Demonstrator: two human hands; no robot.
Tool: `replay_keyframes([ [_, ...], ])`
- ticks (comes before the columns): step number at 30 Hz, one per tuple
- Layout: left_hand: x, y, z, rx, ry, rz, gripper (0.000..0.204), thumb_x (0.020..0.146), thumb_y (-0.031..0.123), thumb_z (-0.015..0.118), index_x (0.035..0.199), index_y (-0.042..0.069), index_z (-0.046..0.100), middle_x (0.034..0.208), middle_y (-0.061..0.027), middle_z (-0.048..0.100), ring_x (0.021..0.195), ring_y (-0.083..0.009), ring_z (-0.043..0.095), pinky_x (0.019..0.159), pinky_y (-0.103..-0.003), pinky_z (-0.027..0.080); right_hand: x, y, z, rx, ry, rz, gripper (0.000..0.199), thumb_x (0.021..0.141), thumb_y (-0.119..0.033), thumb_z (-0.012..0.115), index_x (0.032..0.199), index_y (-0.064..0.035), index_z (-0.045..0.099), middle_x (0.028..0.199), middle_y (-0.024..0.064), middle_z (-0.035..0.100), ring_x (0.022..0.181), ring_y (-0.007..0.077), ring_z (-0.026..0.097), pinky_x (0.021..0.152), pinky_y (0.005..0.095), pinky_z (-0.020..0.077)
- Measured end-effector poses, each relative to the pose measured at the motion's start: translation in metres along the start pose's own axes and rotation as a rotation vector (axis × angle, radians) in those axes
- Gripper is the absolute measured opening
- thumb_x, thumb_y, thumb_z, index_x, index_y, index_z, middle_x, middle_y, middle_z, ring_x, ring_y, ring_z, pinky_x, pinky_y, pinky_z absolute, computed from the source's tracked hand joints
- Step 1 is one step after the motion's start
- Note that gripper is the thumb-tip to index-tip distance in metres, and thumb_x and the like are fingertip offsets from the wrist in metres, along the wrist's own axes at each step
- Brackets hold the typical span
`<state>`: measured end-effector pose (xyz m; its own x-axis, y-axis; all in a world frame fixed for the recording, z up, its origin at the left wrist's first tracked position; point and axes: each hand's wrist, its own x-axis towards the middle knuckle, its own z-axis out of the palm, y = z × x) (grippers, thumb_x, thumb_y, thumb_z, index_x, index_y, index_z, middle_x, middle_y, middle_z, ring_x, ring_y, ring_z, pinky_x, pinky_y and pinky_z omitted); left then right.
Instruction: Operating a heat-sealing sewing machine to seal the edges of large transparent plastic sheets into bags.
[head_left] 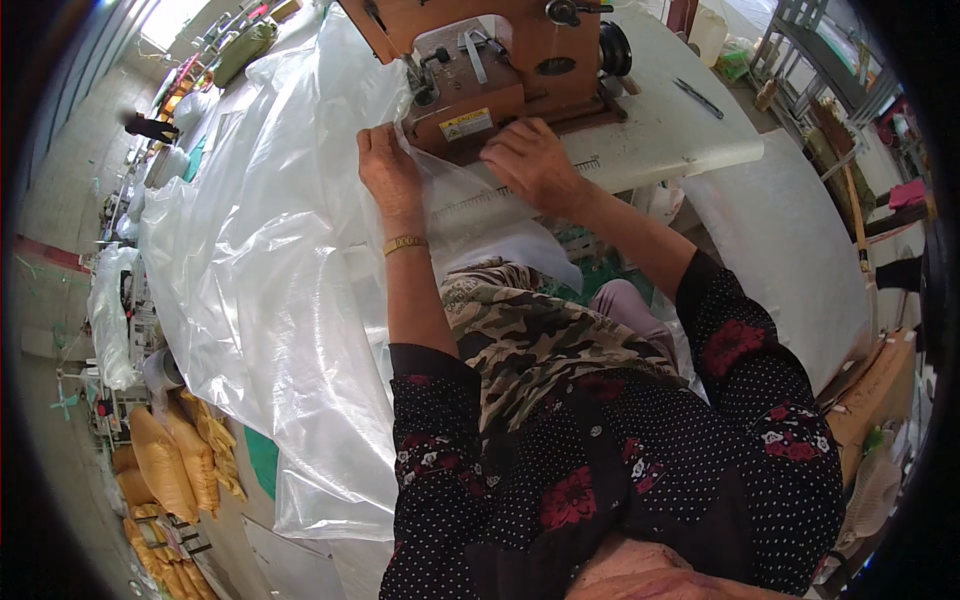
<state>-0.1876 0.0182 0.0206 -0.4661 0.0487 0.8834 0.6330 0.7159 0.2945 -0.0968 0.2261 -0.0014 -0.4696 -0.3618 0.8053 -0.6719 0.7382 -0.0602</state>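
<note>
A brown industrial sewing machine (pixel 470 97) stands on a pale worktable at the top of the view. A large, crinkled sheet of clear plastic (pixel 270 270) runs up to the machine's front left. My left hand (pixel 390 175) is closed on the sheet, close beside the needle area, with a gold-coloured watch on the wrist. Just in front of the machine's base, my right hand (pixel 535 165) has its fingers curled together at the sheet's edge. A part of the sheet stretches between my hands and drapes over the table's front edge towards my lap. My right fingertips are partly hidden.
A dark pen (pixel 698 98) lies on the worktable (pixel 680 140), right of the machine's black handwheel (pixel 615 48). Printed ruler marks run along the table's front. Yellow sacks (pixel 165 465) sit on the floor at left. Another person (pixel 150 127) is far off, upper left.
</note>
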Motion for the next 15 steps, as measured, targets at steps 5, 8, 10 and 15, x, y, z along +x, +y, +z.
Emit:
replay_keyframes([
  [5,0.001,-0.008,0.006,0.0,-0.007,0.003,0.011,0.084,-0.004,0.061,0.093,0.003,0.063,0.087,-0.015,0.058,0.077,-0.0373,0.061,0.067,-0.046,0.05,-0.051,0.039,-0.034,-0.199,0.229,0.166,0.019,0.08,-0.012,0.069,0.097,-0.0095,0.062,0.094,0.0061,0.061,0.091,0.0268,0.057,0.079,0.0448,0.0423],
  [8,0.004,-0.01,0.004,-0.008,0.004,-0.011,0.009,0.085,-0.004,0.062,0.091,0.003,0.063,0.088,-0.0149,0.06,0.076,-0.0375,0.061,0.067,-0.046,0.05,-0.084,0.088,-0.076,-0.467,0.279,0.375,0.024,0.08,-0.015,0.07,0.102,-0.0106,0.063,0.101,0.0068,0.063,0.1,0.0289,0.057,0.089,0.0453,0.0401],
  [10,0.006,-0.013,0.007,-0.032,-0.003,-0.025,0.007,0.084,-0.003,0.062,0.089,0.002,0.063,0.086,-0.0151,0.061,0.076,-0.0377,0.062,0.067,-0.045,0.051,-0.105,0.12,-0.103,-0.628,0.287,0.525,0.032,0.084,-0.025,0.07,0.113,-0.0133,0.062,0.115,0.0065,0.063,0.114,0.0285,0.054,0.099,0.0449,0.0353],
  [15,0.009,-0.023,0.016,-0.142,0.007,-0.102,0.004,0.084,-0.001,0.063,0.087,0.002,0.063,0.083,-0.0153,0.062,0.076,-0.0372,0.062,0.067,-0.043,0.05,-0.146,0.176,-0.127,-0.907,0.09,0.723,0.051,0.086,-0.038,0.069,0.13,-0.0151,0.056,0.133,0.0071,0.055,0.125,0.0325,0.048,0.106,0.0491,0.0323],
])
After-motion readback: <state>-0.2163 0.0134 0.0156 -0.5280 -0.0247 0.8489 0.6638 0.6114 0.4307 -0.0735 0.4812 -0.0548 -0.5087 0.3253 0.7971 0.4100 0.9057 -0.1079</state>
